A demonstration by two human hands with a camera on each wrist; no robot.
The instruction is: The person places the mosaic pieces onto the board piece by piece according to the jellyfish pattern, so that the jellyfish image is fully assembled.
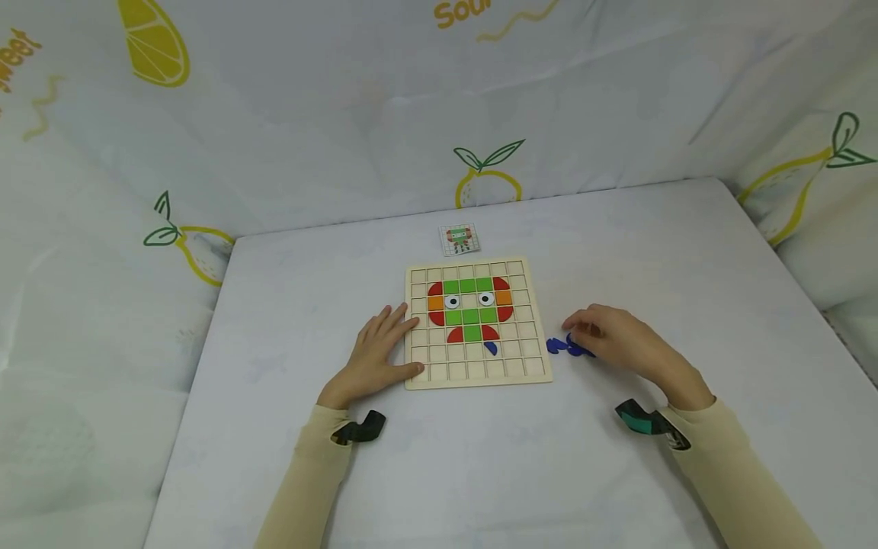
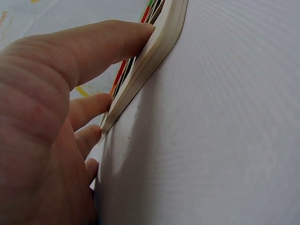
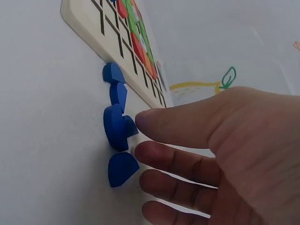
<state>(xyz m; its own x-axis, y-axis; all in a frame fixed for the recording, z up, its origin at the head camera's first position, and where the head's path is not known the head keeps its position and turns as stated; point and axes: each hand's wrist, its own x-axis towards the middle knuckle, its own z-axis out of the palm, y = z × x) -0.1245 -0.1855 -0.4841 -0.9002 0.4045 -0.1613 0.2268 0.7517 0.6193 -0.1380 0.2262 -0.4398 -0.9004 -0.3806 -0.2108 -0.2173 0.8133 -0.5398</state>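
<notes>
A square wooden grid board point(image 1: 439, 374) carries red, green and orange pieces and two eye pieces, laid out as a face. One blue quarter-round piece point(image 1: 490, 348) lies in a cell below the red and green row. My left hand point(image 1: 379, 352) rests with spread fingers on the board's left edge, its thumb point(image 2: 117, 44) on the rim near the front corner. Right of the board, my right hand point(image 1: 613, 341) hovers over several blue pieces point(image 3: 115, 126). Its thumb and fingertips are close to them, apart from each other, with no piece visibly held.
A small picture card point(image 1: 460, 239) showing a similar coloured face on a grid lies behind the board. The white-covered table point(image 1: 466, 473) meets a lemon-printed cloth point(image 1: 329, 152) at the back.
</notes>
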